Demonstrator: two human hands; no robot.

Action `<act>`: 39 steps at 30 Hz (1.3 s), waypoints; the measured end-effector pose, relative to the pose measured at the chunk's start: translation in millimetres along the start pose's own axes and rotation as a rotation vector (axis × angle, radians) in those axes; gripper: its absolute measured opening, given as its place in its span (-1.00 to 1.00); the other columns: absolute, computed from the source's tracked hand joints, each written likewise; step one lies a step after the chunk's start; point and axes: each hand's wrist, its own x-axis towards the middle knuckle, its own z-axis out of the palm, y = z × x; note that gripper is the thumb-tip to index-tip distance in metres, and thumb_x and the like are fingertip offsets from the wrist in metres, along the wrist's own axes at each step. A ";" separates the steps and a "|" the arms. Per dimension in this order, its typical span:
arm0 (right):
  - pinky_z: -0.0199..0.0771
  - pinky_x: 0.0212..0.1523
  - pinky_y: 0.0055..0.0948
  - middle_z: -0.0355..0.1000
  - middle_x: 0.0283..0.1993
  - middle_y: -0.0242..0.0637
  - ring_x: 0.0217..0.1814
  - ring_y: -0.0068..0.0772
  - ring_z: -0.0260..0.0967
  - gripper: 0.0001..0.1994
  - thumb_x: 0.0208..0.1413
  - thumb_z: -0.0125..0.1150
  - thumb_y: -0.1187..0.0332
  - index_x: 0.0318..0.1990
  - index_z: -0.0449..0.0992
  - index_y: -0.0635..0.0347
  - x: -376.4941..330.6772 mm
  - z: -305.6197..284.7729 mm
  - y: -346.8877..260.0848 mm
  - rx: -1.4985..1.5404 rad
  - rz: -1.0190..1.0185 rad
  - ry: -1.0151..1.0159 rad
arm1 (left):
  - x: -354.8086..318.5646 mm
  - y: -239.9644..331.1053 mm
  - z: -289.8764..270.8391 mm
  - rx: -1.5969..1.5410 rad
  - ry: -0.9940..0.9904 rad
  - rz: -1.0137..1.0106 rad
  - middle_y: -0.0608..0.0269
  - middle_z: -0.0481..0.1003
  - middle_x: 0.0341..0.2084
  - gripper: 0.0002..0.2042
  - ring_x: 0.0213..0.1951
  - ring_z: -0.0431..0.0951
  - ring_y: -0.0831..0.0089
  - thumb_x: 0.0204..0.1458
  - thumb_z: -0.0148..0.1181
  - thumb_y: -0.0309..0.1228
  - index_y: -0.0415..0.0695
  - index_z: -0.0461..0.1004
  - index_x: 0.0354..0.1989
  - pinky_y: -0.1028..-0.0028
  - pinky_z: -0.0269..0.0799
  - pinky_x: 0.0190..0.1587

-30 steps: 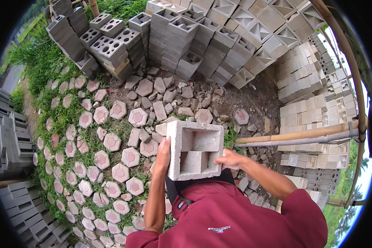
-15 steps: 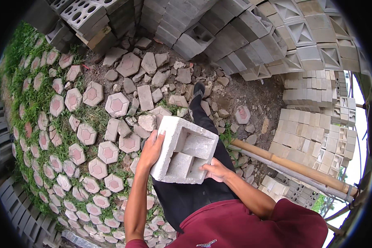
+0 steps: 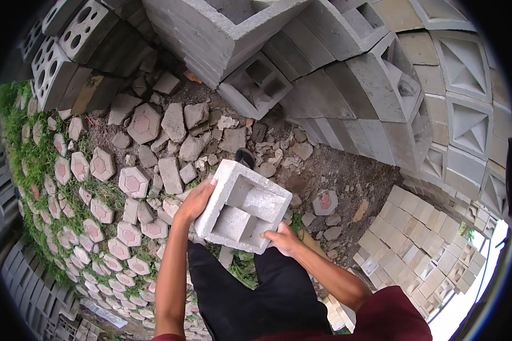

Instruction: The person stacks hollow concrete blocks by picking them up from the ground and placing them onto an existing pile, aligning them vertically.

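A pale grey hollow concrete block (image 3: 242, 206) with square recesses sits in both my hands in front of my waist, tilted slightly. My left hand (image 3: 194, 200) grips its left edge. My right hand (image 3: 283, 239) holds its lower right corner from below. Beneath the block are my black trousers (image 3: 256, 295) and one dark shoe (image 3: 245, 157) on the rubble ground.
Stacks of grey concrete blocks (image 3: 301, 62) rise just ahead and curve round to the right (image 3: 461, 125). Broken stones and hexagonal pavers (image 3: 133, 183) cover the ground at left, with grass (image 3: 37, 159) between them. Flat pale bricks (image 3: 415, 238) are stacked at lower right.
I have walked with the block closer to the tall block stacks, which now fill the top of the view. Both hands keep the same hold on the block.
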 end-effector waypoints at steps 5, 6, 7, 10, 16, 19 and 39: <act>0.62 -0.24 -0.21 0.48 -0.13 -0.18 -0.17 -0.33 0.51 -0.64 0.02 0.21 0.55 0.00 0.36 0.35 86.2 -46.7 -115.1 0.084 -0.211 0.050 | 126.2 21.0 20.7 -1.022 0.327 0.007 0.00 0.26 0.26 -0.27 0.31 0.20 0.15 0.26 -0.36 0.19 -0.20 0.15 0.33 0.18 0.00 0.35; 0.62 -0.27 -0.15 0.47 -0.14 -0.19 -0.17 -0.29 0.50 -0.66 0.01 0.23 0.53 -0.03 0.36 0.31 105.3 -57.8 -129.7 0.093 -0.240 0.076 | 144.9 34.2 37.9 -1.236 0.316 -0.015 -0.02 0.22 0.29 -0.26 0.33 0.17 0.12 0.25 -0.36 0.20 -0.21 0.15 0.33 0.14 -0.04 0.38; 0.61 -0.27 -0.11 0.46 -0.14 -0.19 -0.16 -0.27 0.49 -0.66 0.00 0.25 0.51 -0.04 0.36 0.29 124.4 -67.7 -143.2 0.106 -0.275 0.138 | 165.0 47.8 52.9 -1.391 0.273 0.011 -0.01 0.22 0.30 -0.27 0.35 0.14 0.10 0.25 -0.37 0.19 -0.21 0.15 0.33 0.12 -0.06 0.39; 0.58 -0.27 -0.03 0.45 -0.13 -0.18 -0.14 -0.24 0.48 -0.65 -0.01 0.27 0.48 -0.05 0.36 0.27 168.8 -60.4 -192.5 0.085 -0.327 0.156 | 229.2 75.1 66.5 -1.558 0.419 0.168 0.02 0.38 0.16 -0.43 0.20 0.33 0.04 0.25 -0.33 -0.01 -0.19 0.33 0.19 0.12 0.15 0.32; 0.60 -0.26 -0.08 0.44 -0.07 -0.15 -0.14 -0.22 0.49 -0.62 0.01 0.27 0.46 -0.01 0.35 0.30 224.7 -88.4 -237.5 0.045 -0.389 0.101 | 282.2 143.0 66.4 -1.520 0.458 0.069 0.06 0.41 0.13 -0.42 0.16 0.38 0.07 0.27 -0.41 0.04 -0.13 0.38 0.15 0.11 0.21 0.28; 0.61 -0.27 -0.12 0.45 -0.08 -0.17 -0.15 -0.24 0.49 -0.62 0.01 0.27 0.45 0.00 0.35 0.31 240.9 -87.1 -241.7 0.058 -0.388 0.087 | 291.2 148.5 61.5 -1.486 0.513 0.057 0.08 0.39 0.16 -0.40 0.19 0.35 0.09 0.28 -0.43 0.07 -0.12 0.36 0.18 0.11 0.19 0.29; 0.53 -0.06 0.11 0.38 0.08 -0.11 0.02 -0.04 0.45 -0.55 0.11 0.31 0.35 0.08 0.27 0.29 265.0 -79.9 -280.7 -0.011 -0.281 -0.018 | 329.9 155.5 34.5 -1.448 0.611 0.154 0.07 0.31 0.24 -0.40 0.26 0.27 0.10 0.29 -0.47 0.01 -0.17 0.24 0.26 0.17 0.09 0.34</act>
